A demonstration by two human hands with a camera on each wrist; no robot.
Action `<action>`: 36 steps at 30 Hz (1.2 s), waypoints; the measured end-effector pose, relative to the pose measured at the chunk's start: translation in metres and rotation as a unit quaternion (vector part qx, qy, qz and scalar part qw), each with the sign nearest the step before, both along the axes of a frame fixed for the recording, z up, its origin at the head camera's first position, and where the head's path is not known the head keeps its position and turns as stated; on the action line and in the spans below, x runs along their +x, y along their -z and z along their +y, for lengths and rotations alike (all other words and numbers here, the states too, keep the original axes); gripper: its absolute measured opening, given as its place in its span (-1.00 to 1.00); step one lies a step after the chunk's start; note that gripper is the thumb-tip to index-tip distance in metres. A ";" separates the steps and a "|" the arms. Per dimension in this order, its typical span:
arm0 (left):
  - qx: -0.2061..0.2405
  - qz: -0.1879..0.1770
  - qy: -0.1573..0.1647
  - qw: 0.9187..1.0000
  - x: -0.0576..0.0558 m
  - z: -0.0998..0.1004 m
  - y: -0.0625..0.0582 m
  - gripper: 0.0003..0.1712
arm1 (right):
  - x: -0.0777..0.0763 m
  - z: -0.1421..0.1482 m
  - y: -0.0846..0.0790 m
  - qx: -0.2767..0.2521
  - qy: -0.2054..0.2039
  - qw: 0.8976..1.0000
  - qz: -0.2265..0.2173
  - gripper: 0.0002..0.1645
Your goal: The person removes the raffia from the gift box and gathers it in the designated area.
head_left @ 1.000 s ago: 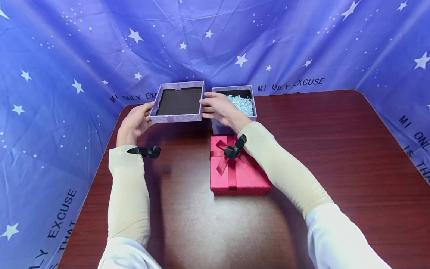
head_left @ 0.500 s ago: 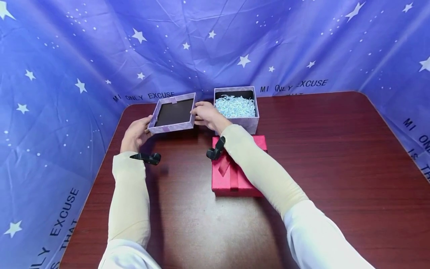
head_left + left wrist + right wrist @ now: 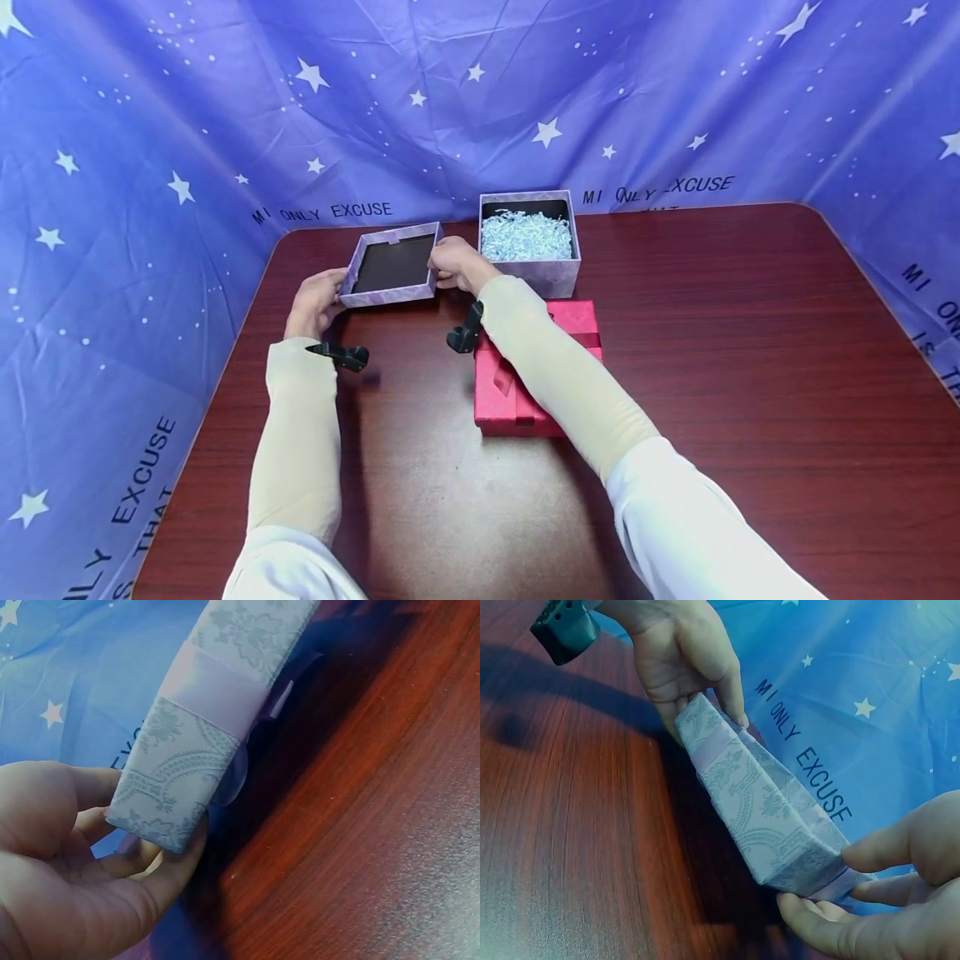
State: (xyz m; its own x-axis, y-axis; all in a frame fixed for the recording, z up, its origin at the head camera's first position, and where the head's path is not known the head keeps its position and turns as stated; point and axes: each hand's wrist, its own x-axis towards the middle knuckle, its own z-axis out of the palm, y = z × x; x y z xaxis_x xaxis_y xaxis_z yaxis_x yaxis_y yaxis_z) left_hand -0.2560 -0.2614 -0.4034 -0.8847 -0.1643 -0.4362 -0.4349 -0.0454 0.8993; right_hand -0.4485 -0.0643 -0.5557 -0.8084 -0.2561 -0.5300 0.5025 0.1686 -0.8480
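Observation:
A pale purple patterned box lid [image 3: 390, 295] is held upside down, dark inside facing up, at the back left above the table. My left hand [image 3: 313, 304] grips its left side; in the left wrist view the fingers reach under the lid's corner. With thumb above and fingers below, my right hand [image 3: 459, 262] pinches the opposite side. A ribbon loop [image 3: 234, 778] shows beneath the lid. Just right of my right hand stands the matching purple box [image 3: 551, 282], uncovered and filled with light blue shredded paper [image 3: 525, 236].
A red gift box [image 3: 497, 404] with a ribbon lies under my right forearm, in front of the purple box. A blue star-printed curtain [image 3: 420, 142] hangs behind and beside the brown wooden table [image 3: 720, 350].
Both hands have carried the lid down toward the table and slightly nearer. My right arm has shifted left, uncovering the purple box and its shredded paper.

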 end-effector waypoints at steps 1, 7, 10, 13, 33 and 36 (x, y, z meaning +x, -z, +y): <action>-0.001 0.000 0.000 1.000 0.000 0.000 0.001 -0.53 | -0.014 -0.003 0.017 0.000 -0.006 1.000 -0.002 -0.57; -0.011 0.002 0.009 1.000 -0.003 0.002 0.002 -0.52 | 0.054 0.011 -0.066 0.047 -0.037 0.998 0.003 -0.44; -0.017 0.002 0.014 1.000 -0.005 0.003 0.001 -0.52 | 0.125 0.025 -0.154 0.064 -0.059 0.996 0.003 -0.32; -0.026 0.005 0.015 1.000 -0.005 0.003 0.000 -0.52 | 0.173 0.037 -0.211 0.052 -0.076 0.996 0.001 -0.25; -0.221 0.128 0.008 0.967 -0.014 0.068 -0.059 -0.61 | 0.160 0.078 -0.274 0.161 -0.130 0.937 0.282 -0.44; -0.129 0.128 0.076 0.980 -0.015 0.090 -0.071 -0.59 | 0.153 0.095 -0.277 0.186 -0.108 0.928 0.305 -0.46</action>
State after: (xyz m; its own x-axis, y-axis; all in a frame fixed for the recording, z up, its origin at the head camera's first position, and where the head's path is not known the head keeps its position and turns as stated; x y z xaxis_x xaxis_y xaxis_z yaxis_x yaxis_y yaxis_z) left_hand -0.2712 -0.1711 -0.3322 -0.9826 -0.0980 -0.1577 -0.1775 0.2460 0.9529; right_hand -0.2952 0.0311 -0.2784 -0.9382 -0.3379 -0.0745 -0.1314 0.5470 -0.8267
